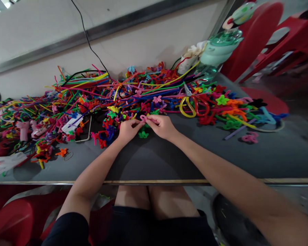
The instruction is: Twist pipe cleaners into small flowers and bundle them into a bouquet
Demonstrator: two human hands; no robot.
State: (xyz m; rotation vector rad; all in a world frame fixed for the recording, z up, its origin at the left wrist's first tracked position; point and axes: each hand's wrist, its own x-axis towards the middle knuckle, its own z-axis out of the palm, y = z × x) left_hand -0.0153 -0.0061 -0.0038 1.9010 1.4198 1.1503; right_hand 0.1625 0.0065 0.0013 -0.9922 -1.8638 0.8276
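My left hand (128, 131) and my right hand (162, 125) meet over the grey table (154, 160), both pinching a small pink pipe-cleaner piece (143, 118) between their fingertips. A green pipe-cleaner flower (143, 135) lies on the table just below the hands. Behind them spreads a wide heap of coloured pipe cleaners and small twisted flowers (105, 99).
Scissors with yellow and red handles (192, 105) lie right of the hands. A pale green bottle-like object (218, 51) stands at the back right. A phone (83, 130) and pink items (23, 130) sit left. Red plastic chairs (272, 37) stand beyond the table's right end.
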